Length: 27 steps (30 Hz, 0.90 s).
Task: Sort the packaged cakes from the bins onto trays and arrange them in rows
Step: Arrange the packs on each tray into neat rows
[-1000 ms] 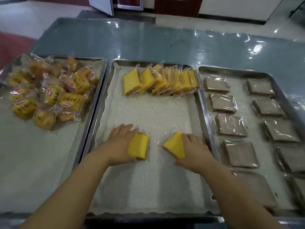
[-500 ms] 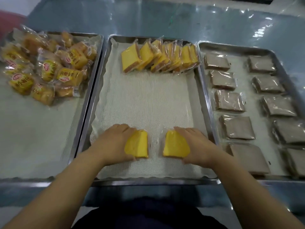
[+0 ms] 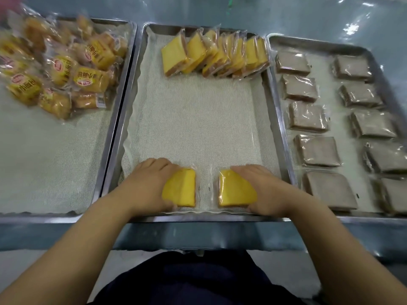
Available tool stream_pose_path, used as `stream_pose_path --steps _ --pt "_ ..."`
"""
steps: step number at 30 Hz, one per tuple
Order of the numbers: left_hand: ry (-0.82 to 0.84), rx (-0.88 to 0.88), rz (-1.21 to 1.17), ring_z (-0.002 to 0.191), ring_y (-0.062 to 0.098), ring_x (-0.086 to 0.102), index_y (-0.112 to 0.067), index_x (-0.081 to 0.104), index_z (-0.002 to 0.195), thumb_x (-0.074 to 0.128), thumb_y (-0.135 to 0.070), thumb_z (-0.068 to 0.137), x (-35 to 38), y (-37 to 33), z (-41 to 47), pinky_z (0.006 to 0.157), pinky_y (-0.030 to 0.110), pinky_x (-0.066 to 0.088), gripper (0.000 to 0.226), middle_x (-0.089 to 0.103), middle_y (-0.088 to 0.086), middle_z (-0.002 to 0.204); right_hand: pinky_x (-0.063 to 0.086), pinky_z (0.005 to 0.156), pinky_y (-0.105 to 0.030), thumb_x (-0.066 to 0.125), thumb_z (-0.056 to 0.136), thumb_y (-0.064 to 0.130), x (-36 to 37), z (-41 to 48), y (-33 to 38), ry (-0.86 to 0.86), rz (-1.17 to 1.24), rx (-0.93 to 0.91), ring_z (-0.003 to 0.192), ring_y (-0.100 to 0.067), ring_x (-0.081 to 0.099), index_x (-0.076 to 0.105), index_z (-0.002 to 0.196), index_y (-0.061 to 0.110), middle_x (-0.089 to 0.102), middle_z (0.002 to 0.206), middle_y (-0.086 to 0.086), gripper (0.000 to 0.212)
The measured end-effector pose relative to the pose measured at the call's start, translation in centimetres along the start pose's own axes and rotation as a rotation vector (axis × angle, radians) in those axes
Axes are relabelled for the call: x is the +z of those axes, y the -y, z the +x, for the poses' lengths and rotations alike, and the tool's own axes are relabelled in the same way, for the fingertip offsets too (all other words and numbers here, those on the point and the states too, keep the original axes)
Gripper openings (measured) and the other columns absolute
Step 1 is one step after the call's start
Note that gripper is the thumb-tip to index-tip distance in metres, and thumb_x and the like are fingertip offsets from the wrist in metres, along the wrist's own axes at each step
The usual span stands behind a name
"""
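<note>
Three metal trays lined with white mesh lie side by side. On the middle tray (image 3: 272,111), near its front edge, my left hand (image 3: 148,183) grips one wrapped yellow cake (image 3: 181,188) and my right hand (image 3: 265,190) grips another yellow cake (image 3: 234,189). The two cakes lie flat on the mesh, a small gap apart. A leaning row of several yellow cakes (image 3: 214,54) stands along the tray's far edge.
The left tray (image 3: 120,111) holds a loose pile of wrapped buns with yellow labels (image 3: 61,67) at its far end. The right tray (image 3: 383,69) carries brown wrapped cakes (image 3: 317,151) in two columns. A glossy blue-grey table (image 3: 242,12) lies beneath.
Both hands have drawn their yellow cakes toward the tray's front edge and laid them flatter. The view has tilted downward.
</note>
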State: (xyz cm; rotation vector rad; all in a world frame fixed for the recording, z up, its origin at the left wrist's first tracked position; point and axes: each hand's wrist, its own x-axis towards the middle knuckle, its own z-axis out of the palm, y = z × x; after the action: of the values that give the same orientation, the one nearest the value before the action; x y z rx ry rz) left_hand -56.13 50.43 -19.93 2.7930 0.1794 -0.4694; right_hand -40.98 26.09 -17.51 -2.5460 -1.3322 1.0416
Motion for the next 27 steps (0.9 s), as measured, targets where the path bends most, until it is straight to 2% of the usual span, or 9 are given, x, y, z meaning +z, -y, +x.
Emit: stream_pose_path --steps 3,6,11,15,21,23,27 --pt "0.018 -0.011 -0.017 0.121 0.015 0.034 -0.034 0.03 0.14 0.07 -0.052 0.07 -0.7 -0.1 0.1 0.102 0.031 0.026 0.083 0.037 -0.01 0.135 0.011 0.114 -0.029 0.072 0.076 0.024 -0.2 0.1 0.0 0.029 0.03 -0.016 0.14 -0.016 0.012 0.012 0.151 0.024 0.022 0.153 0.005 0.095" --pt "0.044 -0.03 -0.042 0.122 0.015 0.034 -0.033 0.032 0.139 0.067 -0.052 0.076 -1.0 -0.2 0.3 0.103 0.031 0.026 0.074 0.038 -0.01 0.135 0.013 0.113 -0.027 0.066 0.085 0.033 -0.6 0.2 0.3 0.014 0.082 0.003 0.14 -0.016 0.017 0.019 0.15 0.025 0.025 0.154 0.005 0.081" --pt "0.064 -0.058 -0.136 0.121 0.013 0.042 -0.033 0.042 0.135 0.059 -0.053 0.084 -2.2 0.5 1.2 0.103 0.032 0.033 0.057 0.046 -0.01 0.134 0.029 0.108 -0.028 0.058 0.092 0.037 -1.7 1.2 0.5 -0.111 0.113 0.08 0.134 -0.015 0.036 0.038 0.143 0.026 0.039 0.148 0.005 0.056" --pt "0.051 -0.085 -0.259 0.116 0.009 0.049 -0.03 0.047 0.132 0.06 -0.047 0.087 -4.0 1.4 2.9 0.097 0.026 0.041 0.05 0.049 -0.011 0.131 0.037 0.102 -0.028 0.056 0.092 0.04 -4.0 3.4 0.6 -0.106 0.086 0.069 0.128 -0.014 0.044 0.039 0.143 0.026 0.044 0.145 0.005 0.055" --pt "0.0 -0.085 -0.187 0.107 0.006 0.052 -0.03 0.052 0.126 0.058 -0.049 0.088 -7.3 3.5 7.8 0.086 0.024 0.044 0.043 0.055 -0.013 0.123 0.044 0.096 -0.03 0.058 0.09 0.043 -9.1 9.0 1.0 -0.134 0.041 0.075 0.119 -0.014 0.052 0.043 0.138 0.027 0.052 0.136 0.005 0.053" --pt "-0.036 -0.094 -0.186 0.104 0.005 0.053 -0.03 0.054 0.125 0.057 -0.048 0.088 -8.5 4.4 9.8 0.085 0.025 0.046 0.041 0.057 -0.013 0.12 0.043 0.092 -0.027 0.058 0.09 0.043 -11.0 11.1 1.1 -0.142 0.029 0.082 0.116 -0.014 0.053 0.045 0.137 0.027 0.054 0.134 0.005 0.051" --pt "-0.149 -0.151 -0.228 0.1 0.006 0.054 -0.031 0.054 0.124 0.059 -0.045 0.088 -11.0 6.4 14.5 0.087 0.027 0.048 0.039 0.057 -0.013 0.119 0.048 0.092 -0.032 0.057 0.091 0.042 -15.2 15.8 1.1 -0.255 0.012 0.131 0.11 -0.013 0.056 0.049 0.133 0.026 0.058 0.127 0.006 0.046"
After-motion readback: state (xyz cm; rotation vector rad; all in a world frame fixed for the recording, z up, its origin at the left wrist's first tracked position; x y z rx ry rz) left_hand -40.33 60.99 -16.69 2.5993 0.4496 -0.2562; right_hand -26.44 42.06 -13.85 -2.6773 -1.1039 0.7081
